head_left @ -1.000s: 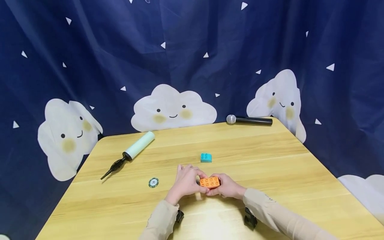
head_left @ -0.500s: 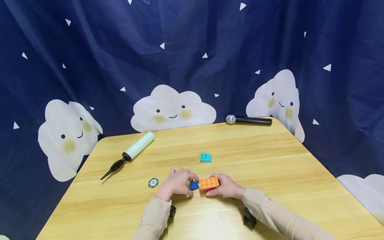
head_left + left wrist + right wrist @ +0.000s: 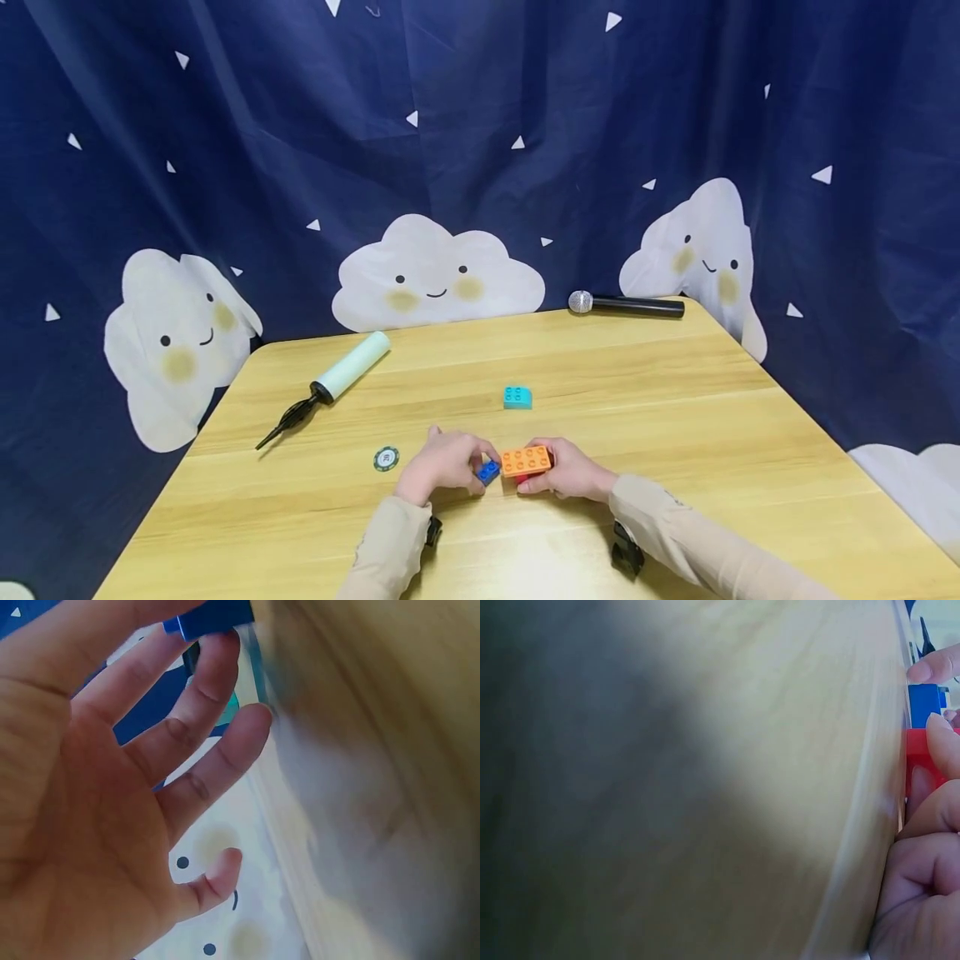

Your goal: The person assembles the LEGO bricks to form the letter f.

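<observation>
A small blue toy building brick (image 3: 489, 472) is pinched between the thumb and fingers of my left hand (image 3: 446, 461). The left wrist view shows the blue brick (image 3: 217, 619) at its top edge, with the other fingers spread loosely below. My right hand (image 3: 567, 471) grips a red toy brick (image 3: 921, 754), and an orange eight-stud brick (image 3: 526, 460) sits on top of it. Most of the red brick is hidden under the orange one in the head view. The blue brick stands just left of this stack, close to the tabletop.
Beyond the hands lies a teal brick (image 3: 517, 398) on the wooden table (image 3: 637, 400). A green-and-white poker chip (image 3: 386, 458) is left of the left hand. Farther back are a hand pump (image 3: 352, 367) and a black microphone (image 3: 630, 306), before a dark blue curtain (image 3: 465, 67).
A second ago both hands were together at the orange brick. My left hand has drawn off leftward with the blue brick and turned it a little. The right hand stays in place.
</observation>
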Demonstrator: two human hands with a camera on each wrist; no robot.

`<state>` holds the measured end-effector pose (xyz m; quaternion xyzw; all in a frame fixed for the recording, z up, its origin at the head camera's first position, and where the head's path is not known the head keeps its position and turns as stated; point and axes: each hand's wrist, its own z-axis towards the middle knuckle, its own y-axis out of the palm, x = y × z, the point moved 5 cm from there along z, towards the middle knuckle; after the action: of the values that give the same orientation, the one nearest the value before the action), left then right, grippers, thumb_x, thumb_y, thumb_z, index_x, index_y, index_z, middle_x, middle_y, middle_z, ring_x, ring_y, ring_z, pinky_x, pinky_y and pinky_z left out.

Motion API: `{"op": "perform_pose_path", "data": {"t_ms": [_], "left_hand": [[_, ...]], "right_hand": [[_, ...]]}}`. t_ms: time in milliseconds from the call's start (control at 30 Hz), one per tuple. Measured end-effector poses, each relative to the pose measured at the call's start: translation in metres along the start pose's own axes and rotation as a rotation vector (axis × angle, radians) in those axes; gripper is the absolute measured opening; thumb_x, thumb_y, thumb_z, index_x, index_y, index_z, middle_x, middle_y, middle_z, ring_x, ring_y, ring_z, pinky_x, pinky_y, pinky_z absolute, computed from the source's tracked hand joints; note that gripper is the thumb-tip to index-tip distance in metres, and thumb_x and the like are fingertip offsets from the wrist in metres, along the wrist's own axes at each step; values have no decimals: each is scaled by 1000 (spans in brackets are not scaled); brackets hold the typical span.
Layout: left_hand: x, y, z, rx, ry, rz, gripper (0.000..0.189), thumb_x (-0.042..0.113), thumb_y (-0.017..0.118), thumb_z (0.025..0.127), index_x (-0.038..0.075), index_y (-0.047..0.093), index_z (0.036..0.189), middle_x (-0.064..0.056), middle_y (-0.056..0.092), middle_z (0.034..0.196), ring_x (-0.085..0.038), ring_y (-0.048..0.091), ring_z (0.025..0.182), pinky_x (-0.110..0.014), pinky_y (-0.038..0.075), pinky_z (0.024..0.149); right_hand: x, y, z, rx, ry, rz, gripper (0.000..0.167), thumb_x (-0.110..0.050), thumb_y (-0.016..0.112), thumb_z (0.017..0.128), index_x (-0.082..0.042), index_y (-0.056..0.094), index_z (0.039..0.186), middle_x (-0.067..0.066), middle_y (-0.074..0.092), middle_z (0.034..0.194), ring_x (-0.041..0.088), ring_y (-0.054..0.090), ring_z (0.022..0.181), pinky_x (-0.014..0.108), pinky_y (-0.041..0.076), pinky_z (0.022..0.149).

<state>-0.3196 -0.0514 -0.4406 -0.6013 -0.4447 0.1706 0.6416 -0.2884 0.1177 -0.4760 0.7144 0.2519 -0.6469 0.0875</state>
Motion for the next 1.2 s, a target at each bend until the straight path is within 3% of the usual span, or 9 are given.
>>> {"op": "perform_pose_path", "data": {"t_ms": [133, 333, 533, 633, 767, 967, 1200], "left_hand": [[-2, -3, -1, 65, 20, 6, 33, 27, 88, 63, 26, 72, 92, 17, 63, 75, -5, 55, 76, -42, 26, 80], [2, -17, -6, 142, 56, -57, 27, 31, 87, 63, 27, 65, 79, 18, 62, 81, -9, 57, 83, -55, 23, 90], [21, -35, -8, 192, 117, -82, 27, 29, 85, 63, 27, 64, 79, 20, 61, 77, -10, 57, 83, -44, 25, 84], [33, -38, -3, 233, 141, -82, 27, 29, 84, 63, 24, 65, 83, 18, 62, 77, -11, 58, 83, -47, 26, 88], [43, -38, 6, 280, 153, -61, 28, 30, 83, 64, 22, 66, 84, 14, 65, 80, -13, 61, 84, -55, 26, 93], [45, -31, 11, 300, 145, -38, 27, 31, 86, 63, 22, 68, 82, 14, 66, 80, -16, 60, 87, -47, 24, 85], [42, -20, 11, 311, 158, -45, 30, 31, 86, 60, 21, 68, 82, 17, 63, 77, -12, 56, 84, -41, 21, 80]], "right_hand": [[0, 0, 0, 3, -9, 1, 38, -5, 77, 77, 1, 57, 109, 1, 61, 78, 6, 38, 44, 19, 32, 41], [0, 1, -2, -7, 10, 21, 38, -4, 77, 77, 1, 56, 109, 2, 61, 78, 5, 38, 44, 19, 32, 41], [-2, 1, -2, -10, -1, 19, 36, -3, 76, 78, 1, 57, 107, 1, 60, 76, 6, 38, 44, 19, 32, 41], [-2, 0, -1, -10, -2, 7, 35, -5, 77, 77, 0, 57, 107, 1, 60, 75, 6, 38, 45, 19, 32, 42], [0, -2, -1, -6, -1, 4, 35, -6, 78, 77, 0, 58, 105, 1, 58, 75, 7, 39, 46, 20, 33, 42], [2, -2, 1, -14, -5, 16, 33, -5, 77, 77, 0, 58, 103, 1, 58, 76, 7, 43, 48, 19, 35, 43], [2, -3, 0, -11, -13, -1, 32, -4, 78, 76, -1, 58, 102, 2, 60, 79, 8, 43, 49, 20, 35, 43]]}}
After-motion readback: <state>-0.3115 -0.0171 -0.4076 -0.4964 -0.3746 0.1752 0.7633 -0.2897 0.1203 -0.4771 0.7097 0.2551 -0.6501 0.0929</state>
